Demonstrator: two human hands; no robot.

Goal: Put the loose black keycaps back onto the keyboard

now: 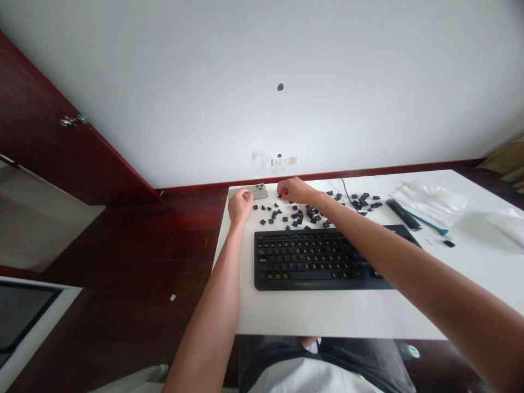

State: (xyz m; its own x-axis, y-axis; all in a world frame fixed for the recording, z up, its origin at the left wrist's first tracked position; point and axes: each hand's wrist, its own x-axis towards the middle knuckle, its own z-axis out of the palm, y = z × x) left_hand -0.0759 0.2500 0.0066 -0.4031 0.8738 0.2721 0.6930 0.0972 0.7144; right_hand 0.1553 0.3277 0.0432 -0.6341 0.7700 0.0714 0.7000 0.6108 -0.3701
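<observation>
A crumpled, translucent plastic bag (429,199) lies at the right of my white table (311,314), with another sheet of plastic (505,226) beyond it; I cannot tell what either contains. A slim blue tool (429,222) lies by the bag. My left hand (240,206) is curled beside the phone (261,190), thumb and forefinger rounded toward each other; whether they pinch anything, I can't make out. My right hand (293,190), apart from the left, has its fingertips closed on a small black keycap (279,196). Loose keycaps (285,219) are scattered behind the black keyboard (303,262), which lies in front of me, partly under my right forearm.
</observation>
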